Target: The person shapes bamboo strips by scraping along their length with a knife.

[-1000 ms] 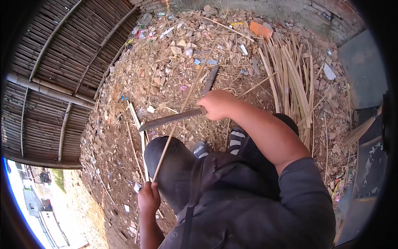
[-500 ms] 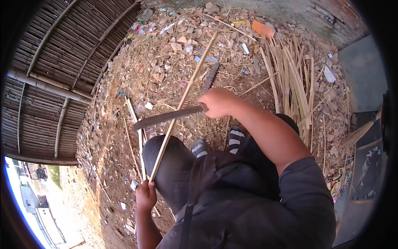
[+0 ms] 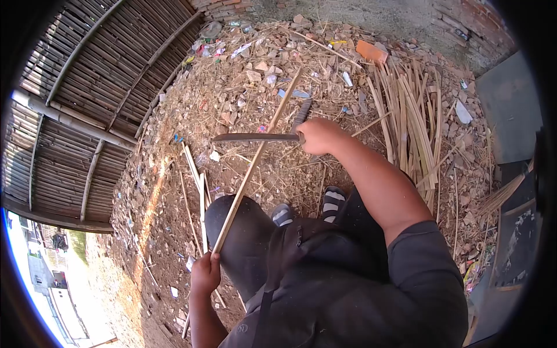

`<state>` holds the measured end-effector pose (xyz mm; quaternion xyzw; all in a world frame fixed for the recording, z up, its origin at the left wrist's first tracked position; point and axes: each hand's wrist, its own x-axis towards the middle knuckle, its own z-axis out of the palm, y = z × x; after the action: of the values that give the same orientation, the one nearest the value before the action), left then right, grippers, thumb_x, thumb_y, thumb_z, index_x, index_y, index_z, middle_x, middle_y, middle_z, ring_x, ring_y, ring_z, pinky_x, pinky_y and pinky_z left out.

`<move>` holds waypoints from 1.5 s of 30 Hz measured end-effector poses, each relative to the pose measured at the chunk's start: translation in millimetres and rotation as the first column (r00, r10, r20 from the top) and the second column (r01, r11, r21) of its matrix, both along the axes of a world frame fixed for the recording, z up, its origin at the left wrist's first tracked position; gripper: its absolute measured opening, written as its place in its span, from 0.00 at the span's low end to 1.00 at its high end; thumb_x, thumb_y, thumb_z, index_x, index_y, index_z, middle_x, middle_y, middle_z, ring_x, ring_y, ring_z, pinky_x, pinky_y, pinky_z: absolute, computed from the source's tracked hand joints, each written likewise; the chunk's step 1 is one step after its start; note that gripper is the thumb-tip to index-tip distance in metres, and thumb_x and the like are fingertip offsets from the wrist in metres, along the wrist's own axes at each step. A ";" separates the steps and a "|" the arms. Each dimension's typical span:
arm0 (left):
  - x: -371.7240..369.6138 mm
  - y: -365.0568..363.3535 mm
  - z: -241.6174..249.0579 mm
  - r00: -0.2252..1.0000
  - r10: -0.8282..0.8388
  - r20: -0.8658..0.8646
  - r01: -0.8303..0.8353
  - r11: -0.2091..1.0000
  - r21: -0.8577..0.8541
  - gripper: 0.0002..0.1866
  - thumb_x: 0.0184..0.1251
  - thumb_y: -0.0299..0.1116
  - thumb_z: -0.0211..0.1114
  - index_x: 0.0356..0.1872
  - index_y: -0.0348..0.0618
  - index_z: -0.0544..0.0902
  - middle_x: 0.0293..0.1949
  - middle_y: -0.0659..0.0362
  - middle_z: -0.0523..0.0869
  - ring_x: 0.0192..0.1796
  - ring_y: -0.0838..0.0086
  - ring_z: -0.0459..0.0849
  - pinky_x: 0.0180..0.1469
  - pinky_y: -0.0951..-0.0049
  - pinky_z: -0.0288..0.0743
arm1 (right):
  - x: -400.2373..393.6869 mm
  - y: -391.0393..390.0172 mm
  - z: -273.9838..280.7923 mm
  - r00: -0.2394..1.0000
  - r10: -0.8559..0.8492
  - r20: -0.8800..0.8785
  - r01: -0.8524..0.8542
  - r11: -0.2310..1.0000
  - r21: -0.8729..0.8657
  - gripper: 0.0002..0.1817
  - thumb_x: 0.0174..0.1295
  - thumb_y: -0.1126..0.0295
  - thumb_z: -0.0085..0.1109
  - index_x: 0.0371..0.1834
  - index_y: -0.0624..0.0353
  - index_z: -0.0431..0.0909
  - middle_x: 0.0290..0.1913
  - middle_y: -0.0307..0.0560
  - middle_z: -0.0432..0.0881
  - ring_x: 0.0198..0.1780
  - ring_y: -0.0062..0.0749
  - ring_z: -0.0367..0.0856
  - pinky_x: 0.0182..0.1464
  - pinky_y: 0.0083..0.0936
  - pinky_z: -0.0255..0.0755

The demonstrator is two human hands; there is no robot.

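My left hand (image 3: 205, 274) is closed round the lower end of a long, pale wooden strip (image 3: 248, 178), which slants up to the right past my knee. A machete with a dark blade (image 3: 249, 137) is in my right hand (image 3: 320, 137), its fingers wrapped round the grip. The blade lies level across the upper half of the strip, its tip pointing left. A dark ribbed handle (image 3: 301, 112) sticks up beyond my right hand. More pale strips (image 3: 194, 168) lie on the ground left of my knee.
A pile of split strips (image 3: 409, 110) lies at the right, near an orange brick piece (image 3: 371, 52). Slatted bamboo panels (image 3: 69, 110) stand at the left. A brick wall (image 3: 394, 23) runs along the back, and dark panels (image 3: 510, 110) stand at the far right.
The machete has moved up along the strip, and its blade has turned from slanted to level. My right hand has shifted slightly right. The strip's far end sits lower in view.
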<state>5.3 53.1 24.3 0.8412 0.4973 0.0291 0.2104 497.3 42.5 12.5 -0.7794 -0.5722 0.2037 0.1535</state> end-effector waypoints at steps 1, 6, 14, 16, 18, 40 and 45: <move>-1.5 0.5 4.0 1.000 0.008 0.004 -0.008 0.998 -0.058 0.22 0.81 0.43 0.54 0.29 0.36 0.77 0.22 0.40 0.81 0.29 0.39 0.82 0.32 0.47 0.72 | -5.9 -6.6 4.4 1.000 -0.005 0.021 0.005 1.000 -0.021 0.15 0.54 0.67 0.64 0.46 0.52 0.86 0.41 0.52 0.87 0.48 0.48 0.88 0.48 0.47 0.82; 4.8 -8.8 1.6 1.000 -0.023 -0.015 0.023 1.000 0.014 0.21 0.81 0.43 0.54 0.30 0.35 0.77 0.23 0.39 0.82 0.30 0.38 0.82 0.34 0.46 0.73 | -37.7 -18.8 4.6 0.979 0.160 0.128 -0.178 0.974 0.140 0.11 0.51 0.67 0.65 0.39 0.51 0.85 0.31 0.53 0.85 0.39 0.53 0.88 0.44 0.50 0.80; 6.3 -5.3 15.7 0.999 0.022 -0.031 -0.022 1.000 0.018 0.23 0.80 0.45 0.57 0.30 0.35 0.76 0.23 0.40 0.81 0.29 0.39 0.81 0.33 0.46 0.73 | 1.9 -12.2 4.0 0.999 0.009 0.038 -0.010 1.000 0.013 0.17 0.56 0.68 0.62 0.49 0.50 0.85 0.41 0.53 0.88 0.44 0.52 0.89 0.49 0.49 0.82; 4.1 -7.6 11.5 1.000 0.006 -0.015 -0.005 1.000 0.015 0.23 0.80 0.46 0.57 0.30 0.35 0.77 0.23 0.39 0.81 0.29 0.39 0.81 0.33 0.46 0.73 | -20.3 -14.5 10.4 0.996 0.069 0.056 -0.070 0.997 0.021 0.17 0.55 0.68 0.61 0.49 0.50 0.85 0.40 0.52 0.88 0.44 0.52 0.88 0.49 0.49 0.82; 1.9 -9.3 5.2 1.000 -0.014 -0.022 0.015 0.999 0.049 0.22 0.79 0.45 0.57 0.29 0.36 0.76 0.23 0.39 0.81 0.30 0.37 0.81 0.33 0.45 0.72 | -43.4 -20.8 28.4 0.965 0.219 0.146 -0.218 0.976 -0.022 0.17 0.55 0.68 0.61 0.48 0.50 0.85 0.39 0.52 0.88 0.44 0.53 0.88 0.48 0.47 0.82; -11.2 -5.9 4.1 0.996 0.073 0.041 -0.067 0.990 -0.125 0.23 0.81 0.46 0.55 0.32 0.34 0.77 0.24 0.42 0.81 0.29 0.47 0.82 0.33 0.53 0.72 | 6.4 -36.6 38.9 0.952 0.031 0.306 -0.072 0.990 0.123 0.14 0.57 0.58 0.70 0.40 0.53 0.83 0.33 0.50 0.87 0.42 0.47 0.89 0.44 0.47 0.81; -11.0 -6.5 -5.6 0.991 0.104 0.084 -0.092 0.985 -0.145 0.23 0.81 0.45 0.55 0.31 0.34 0.76 0.24 0.39 0.80 0.29 0.42 0.81 0.34 0.50 0.71 | -15.2 -41.4 44.8 0.960 0.148 0.239 -0.183 0.975 0.129 0.12 0.58 0.59 0.68 0.40 0.52 0.83 0.32 0.49 0.87 0.39 0.48 0.89 0.42 0.48 0.81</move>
<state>-5.8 46.5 18.8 0.7965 0.5288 0.0427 0.2899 482.1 1.1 57.3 -0.7331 -0.6631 0.0813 0.1273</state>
